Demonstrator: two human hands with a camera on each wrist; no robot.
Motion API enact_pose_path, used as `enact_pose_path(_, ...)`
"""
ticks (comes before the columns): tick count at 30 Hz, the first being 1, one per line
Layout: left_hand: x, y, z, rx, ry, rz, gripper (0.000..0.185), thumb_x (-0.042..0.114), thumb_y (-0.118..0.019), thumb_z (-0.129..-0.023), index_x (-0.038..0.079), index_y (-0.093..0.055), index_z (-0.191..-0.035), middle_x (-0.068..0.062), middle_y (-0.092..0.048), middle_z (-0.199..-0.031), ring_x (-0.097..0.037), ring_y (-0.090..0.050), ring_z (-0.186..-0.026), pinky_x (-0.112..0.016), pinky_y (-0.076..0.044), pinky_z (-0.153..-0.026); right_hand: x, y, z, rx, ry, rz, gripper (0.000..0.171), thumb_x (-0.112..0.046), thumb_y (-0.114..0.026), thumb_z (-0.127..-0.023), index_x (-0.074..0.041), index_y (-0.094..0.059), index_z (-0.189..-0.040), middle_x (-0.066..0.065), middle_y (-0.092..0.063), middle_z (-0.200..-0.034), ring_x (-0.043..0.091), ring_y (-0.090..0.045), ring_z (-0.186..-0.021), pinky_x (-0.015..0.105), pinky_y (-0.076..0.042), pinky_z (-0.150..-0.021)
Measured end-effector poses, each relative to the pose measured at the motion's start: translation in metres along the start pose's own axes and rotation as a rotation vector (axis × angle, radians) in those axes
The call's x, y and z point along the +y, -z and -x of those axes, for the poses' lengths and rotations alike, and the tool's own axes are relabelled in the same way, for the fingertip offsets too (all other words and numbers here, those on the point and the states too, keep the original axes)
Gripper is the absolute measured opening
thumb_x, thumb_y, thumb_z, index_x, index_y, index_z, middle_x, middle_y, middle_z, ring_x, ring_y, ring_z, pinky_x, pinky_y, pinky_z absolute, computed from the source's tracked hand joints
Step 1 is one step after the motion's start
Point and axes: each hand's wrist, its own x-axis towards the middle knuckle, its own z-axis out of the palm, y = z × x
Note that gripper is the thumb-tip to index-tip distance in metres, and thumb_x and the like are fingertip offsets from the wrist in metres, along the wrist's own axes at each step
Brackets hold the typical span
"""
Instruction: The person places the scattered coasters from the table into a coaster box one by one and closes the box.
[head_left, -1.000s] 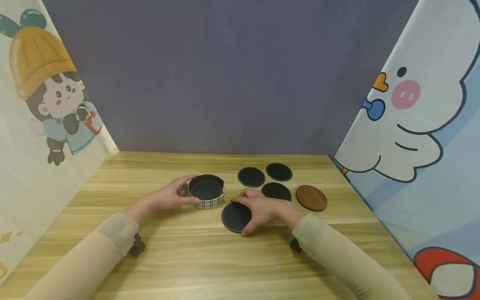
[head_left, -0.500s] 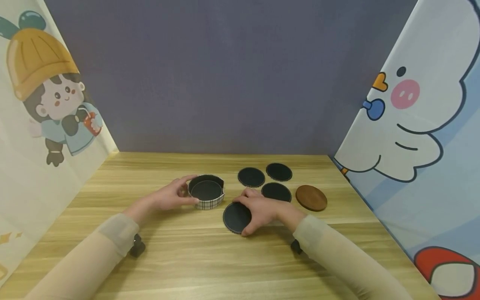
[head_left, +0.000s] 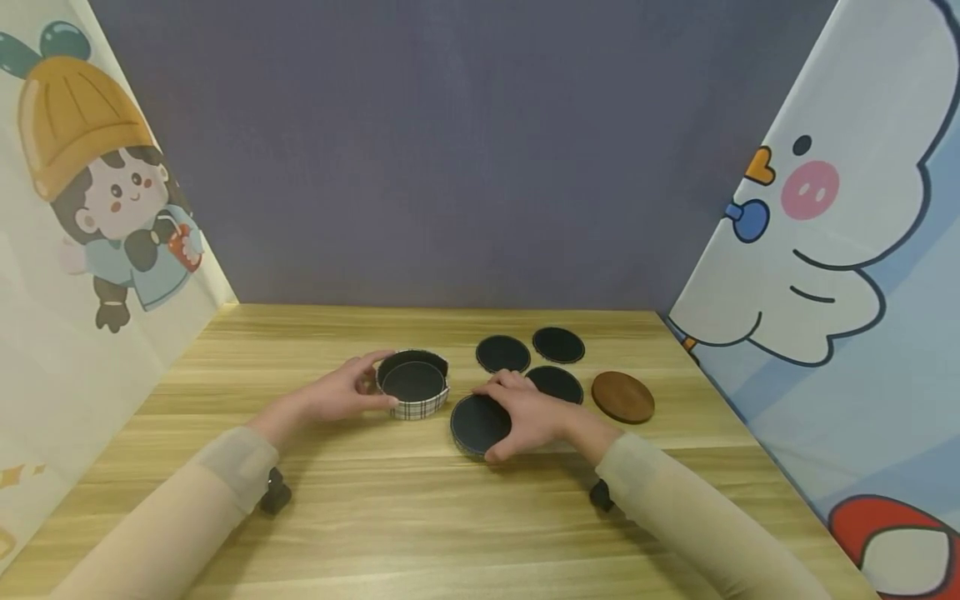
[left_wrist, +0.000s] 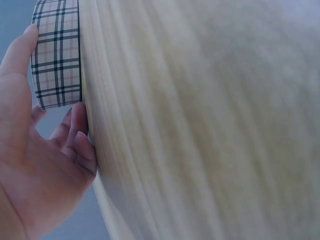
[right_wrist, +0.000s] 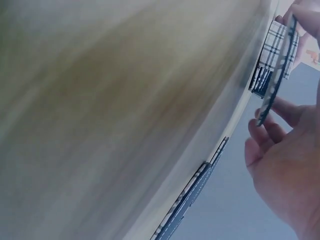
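Observation:
A round holder (head_left: 420, 409) with a plaid outer wall and black inside stands left of the middle of the table, with a black round piece inside it. My left hand (head_left: 341, 392) grips its left side, thumb at the front wall and fingers behind. In the left wrist view the thumb presses the rim of the plaid wall (left_wrist: 57, 55). Just right of the holder, my right hand (head_left: 531, 417) pinches a round black coaster (head_left: 478, 423) by its edge. The right wrist view shows this coaster (right_wrist: 277, 75) edge-on, raised off the table, with a plaid edge.
Three more black coasters lie flat behind the right hand: one at back left (head_left: 502, 354), one at back right (head_left: 558, 344), one partly covered by the hand (head_left: 557, 383). A brown round disc (head_left: 622, 397) lies to their right. A grey panel (head_left: 450, 150) closes off the back.
My right hand has lifted the coaster from the table and shifted it slightly away from me. The left hand and the holder have stayed put.

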Motion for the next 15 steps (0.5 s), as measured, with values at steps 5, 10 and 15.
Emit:
enact_pose_path(5,0.0014,-0.0010,0.0016,-0.002,0.007,0.033,0.104,0.039,-0.087,-0.096,0.016,-0.023,-0.175,-0.028,-0.048,-0.142,-0.029,-0.064,-0.106,-0.038,-0.064,-0.079,0.0016,0.0024,0.0006,0.052,-0.005,-0.007,0.106,-0.058,-0.086,-0.076,-0.018,-0.047,-0.167,0.005,-0.046,-0.153,0.029,-0.042,-0.139,0.053,-0.043,-0.111)
enact_pose_path(10,0.0011,-0.0011,0.0023,0.004,0.014,0.014,0.105,0.042,-0.086,-0.096,0.018,-0.023,-0.175,-0.029,-0.048,-0.146,-0.034,-0.064,-0.117,-0.038,-0.064,-0.083,0.0022,0.0047,-0.0012,0.081,-0.012,-0.026,0.107,-0.058,-0.085,-0.077,-0.018,-0.045,-0.168,0.006,-0.046,-0.154,0.029,-0.041,-0.138,0.055,-0.043,-0.111)
enact_pose_path(15,0.0009,-0.0008,0.0022,0.009,0.009,-0.012,0.105,0.045,-0.086,-0.096,0.019,-0.023,-0.175,-0.028,-0.049,-0.146,-0.037,-0.063,-0.122,-0.040,-0.063,-0.088,0.0020,0.0084,-0.0042,0.099,-0.020,-0.034,0.108,-0.059,-0.086,-0.079,-0.016,-0.043,-0.169,0.008,-0.045,-0.155,0.030,-0.041,-0.138,0.057,-0.041,-0.113)
